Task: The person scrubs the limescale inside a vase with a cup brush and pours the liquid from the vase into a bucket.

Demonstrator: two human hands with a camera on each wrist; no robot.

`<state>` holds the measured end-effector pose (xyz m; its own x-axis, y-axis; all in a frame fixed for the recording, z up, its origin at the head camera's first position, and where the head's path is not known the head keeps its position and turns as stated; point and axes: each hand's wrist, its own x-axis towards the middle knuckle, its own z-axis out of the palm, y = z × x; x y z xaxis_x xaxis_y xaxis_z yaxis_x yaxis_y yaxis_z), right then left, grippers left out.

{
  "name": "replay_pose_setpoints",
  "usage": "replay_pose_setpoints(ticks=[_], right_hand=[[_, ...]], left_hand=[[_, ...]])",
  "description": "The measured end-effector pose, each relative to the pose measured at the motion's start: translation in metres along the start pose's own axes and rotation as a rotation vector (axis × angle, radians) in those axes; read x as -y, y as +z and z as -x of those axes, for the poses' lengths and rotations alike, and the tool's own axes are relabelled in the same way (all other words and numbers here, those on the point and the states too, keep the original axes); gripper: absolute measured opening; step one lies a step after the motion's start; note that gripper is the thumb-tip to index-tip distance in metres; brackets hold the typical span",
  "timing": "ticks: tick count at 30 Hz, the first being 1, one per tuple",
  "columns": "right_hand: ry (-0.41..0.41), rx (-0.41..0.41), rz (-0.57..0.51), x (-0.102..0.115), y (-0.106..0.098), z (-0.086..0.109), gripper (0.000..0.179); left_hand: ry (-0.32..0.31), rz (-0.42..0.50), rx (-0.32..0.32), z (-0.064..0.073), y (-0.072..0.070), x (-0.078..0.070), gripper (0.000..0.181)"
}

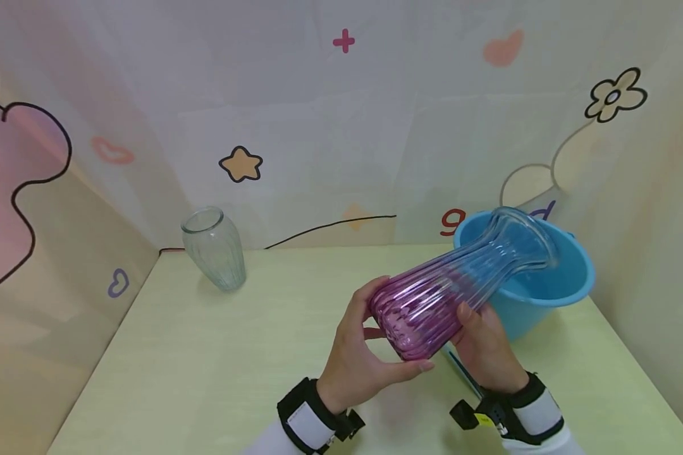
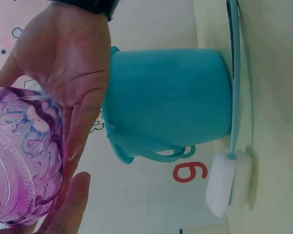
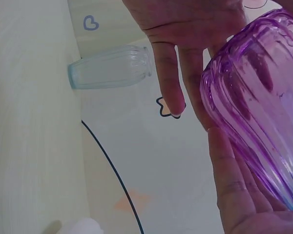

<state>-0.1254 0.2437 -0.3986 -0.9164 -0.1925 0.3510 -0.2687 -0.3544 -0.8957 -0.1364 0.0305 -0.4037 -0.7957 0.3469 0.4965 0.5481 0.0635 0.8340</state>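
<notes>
A ribbed glass vase, purple at the base and blue toward its flared mouth, is held tilted above the table. My left hand grips its base end, thumb along the lower edge and fingers on the far side. Around the middle of the body, my right hand holds it with the thumb on the near side. The vase's mouth overlaps the light blue bucket in the head view. Below the right hand lies a thin-handled brush; its white sponge-like head shows in the left wrist view.
A clear ribbed glass vase stands at the back left of the pale table. Behind the table hangs a printed curtain. The bucket, with its handle hanging down, stands near the back right.
</notes>
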Motion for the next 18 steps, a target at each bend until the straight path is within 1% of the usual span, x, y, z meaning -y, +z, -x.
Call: replay_pose_setpoints(ticks=[6, 9, 12, 18], right_hand=[[0.066, -0.060, -0.016, 0.004, -0.002, -0.003, 0.060], [0.085, -0.079, -0.022, 0.005, -0.003, -0.004, 0.059], [0.092, -0.076, -0.024, 0.005, -0.005, -0.004, 0.062], [0.090, -0.024, -0.072, 0.005, -0.007, -0.006, 0.063]], left_hand=[[0.012, -0.065, -0.015, -0.004, -0.007, -0.003, 0.112], [0.023, -0.101, -0.019, -0.005, -0.010, -0.004, 0.113], [0.036, -0.121, -0.020, -0.006, -0.011, -0.005, 0.114], [0.061, -0.130, -0.035, -0.011, -0.012, -0.007, 0.115]])
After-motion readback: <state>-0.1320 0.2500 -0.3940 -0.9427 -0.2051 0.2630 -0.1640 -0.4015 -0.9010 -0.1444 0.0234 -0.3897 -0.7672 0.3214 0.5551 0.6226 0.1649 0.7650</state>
